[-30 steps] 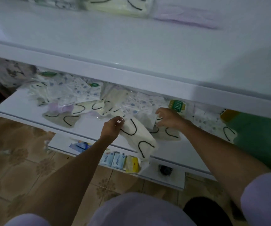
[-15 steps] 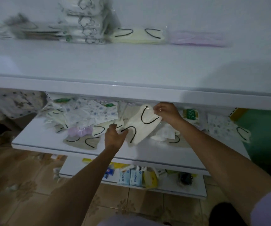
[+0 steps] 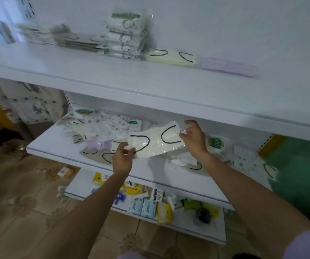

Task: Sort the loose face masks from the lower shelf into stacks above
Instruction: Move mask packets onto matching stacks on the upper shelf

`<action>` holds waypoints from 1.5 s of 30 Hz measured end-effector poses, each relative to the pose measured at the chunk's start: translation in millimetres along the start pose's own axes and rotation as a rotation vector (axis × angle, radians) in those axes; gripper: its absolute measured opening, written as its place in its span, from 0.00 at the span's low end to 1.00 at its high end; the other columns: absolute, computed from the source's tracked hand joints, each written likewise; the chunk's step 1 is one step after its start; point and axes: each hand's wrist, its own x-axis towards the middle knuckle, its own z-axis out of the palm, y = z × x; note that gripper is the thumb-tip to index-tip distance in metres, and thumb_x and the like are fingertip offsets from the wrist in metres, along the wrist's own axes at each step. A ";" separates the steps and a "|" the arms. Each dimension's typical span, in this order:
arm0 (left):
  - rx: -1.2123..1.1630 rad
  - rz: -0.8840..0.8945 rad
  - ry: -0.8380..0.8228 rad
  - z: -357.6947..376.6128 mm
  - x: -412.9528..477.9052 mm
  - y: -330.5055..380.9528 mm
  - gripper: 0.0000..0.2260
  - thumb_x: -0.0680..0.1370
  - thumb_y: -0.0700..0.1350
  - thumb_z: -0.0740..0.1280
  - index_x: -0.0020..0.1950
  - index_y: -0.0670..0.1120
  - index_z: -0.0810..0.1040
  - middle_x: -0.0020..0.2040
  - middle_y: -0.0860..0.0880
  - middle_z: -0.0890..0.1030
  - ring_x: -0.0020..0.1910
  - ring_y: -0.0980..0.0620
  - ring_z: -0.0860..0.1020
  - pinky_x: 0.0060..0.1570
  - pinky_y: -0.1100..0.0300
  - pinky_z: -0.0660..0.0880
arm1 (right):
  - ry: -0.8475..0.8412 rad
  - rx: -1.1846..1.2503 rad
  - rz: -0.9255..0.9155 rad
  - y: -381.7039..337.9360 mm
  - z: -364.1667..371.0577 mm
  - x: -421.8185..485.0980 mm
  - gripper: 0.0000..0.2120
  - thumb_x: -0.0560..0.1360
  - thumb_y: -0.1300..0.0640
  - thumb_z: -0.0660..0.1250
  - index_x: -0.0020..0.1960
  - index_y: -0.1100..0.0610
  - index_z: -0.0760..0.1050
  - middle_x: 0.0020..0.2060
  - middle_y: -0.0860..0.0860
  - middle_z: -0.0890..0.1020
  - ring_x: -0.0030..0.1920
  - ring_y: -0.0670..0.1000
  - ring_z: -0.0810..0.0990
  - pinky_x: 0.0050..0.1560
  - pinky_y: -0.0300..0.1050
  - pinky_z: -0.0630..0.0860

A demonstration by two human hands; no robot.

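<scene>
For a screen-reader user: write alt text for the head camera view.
The left hand and right hand hold a cream face mask with black ear loops, in clear wrap, by its ends above a white lower shelf strewn with loose masks. On the shelf above sit stacks of packaged masks.

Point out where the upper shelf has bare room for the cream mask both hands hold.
For the cream mask, the upper shelf has its whole front strip bare, also the stretch right of the lilac masks. Its back row is crowded from the blurred left stacks to the pale yellow stack.
</scene>
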 end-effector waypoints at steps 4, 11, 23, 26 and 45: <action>0.009 0.129 0.214 -46.0 -29.8 8.5 0.16 0.77 0.42 0.67 0.62 0.48 0.68 0.38 0.47 0.79 0.38 0.46 0.80 0.44 0.54 0.75 | -0.090 0.016 -0.122 -25.2 14.8 -27.7 0.18 0.73 0.67 0.65 0.60 0.53 0.74 0.37 0.45 0.75 0.42 0.48 0.76 0.44 0.36 0.73; 0.048 0.162 0.349 -132.1 -70.9 14.3 0.11 0.76 0.43 0.68 0.49 0.47 0.65 0.39 0.48 0.78 0.30 0.50 0.79 0.31 0.54 0.75 | -0.257 -0.102 -0.330 -62.9 42.1 -72.8 0.09 0.73 0.64 0.67 0.53 0.60 0.80 0.38 0.48 0.78 0.45 0.47 0.76 0.49 0.38 0.72; 0.184 0.464 0.429 -168.3 -56.3 114.4 0.06 0.74 0.46 0.70 0.45 0.44 0.76 0.38 0.50 0.78 0.27 0.65 0.76 0.28 0.69 0.71 | -0.117 -0.077 -0.595 -144.5 0.6 -53.9 0.14 0.72 0.65 0.68 0.57 0.61 0.78 0.42 0.51 0.78 0.41 0.45 0.74 0.45 0.25 0.68; 0.211 0.565 0.346 -145.3 -33.1 140.5 0.07 0.74 0.47 0.70 0.46 0.45 0.77 0.40 0.48 0.79 0.29 0.57 0.77 0.30 0.60 0.72 | -0.041 -0.157 -0.598 -145.9 -23.8 -24.9 0.14 0.72 0.64 0.68 0.58 0.61 0.77 0.47 0.53 0.79 0.41 0.46 0.74 0.47 0.26 0.70; 0.563 0.887 -0.118 -21.9 183.3 273.6 0.16 0.77 0.39 0.63 0.65 0.42 0.73 0.62 0.43 0.76 0.57 0.43 0.76 0.58 0.55 0.70 | 0.290 -0.355 -0.423 -169.5 -64.1 191.4 0.16 0.72 0.69 0.62 0.59 0.64 0.75 0.55 0.60 0.78 0.49 0.53 0.77 0.48 0.31 0.65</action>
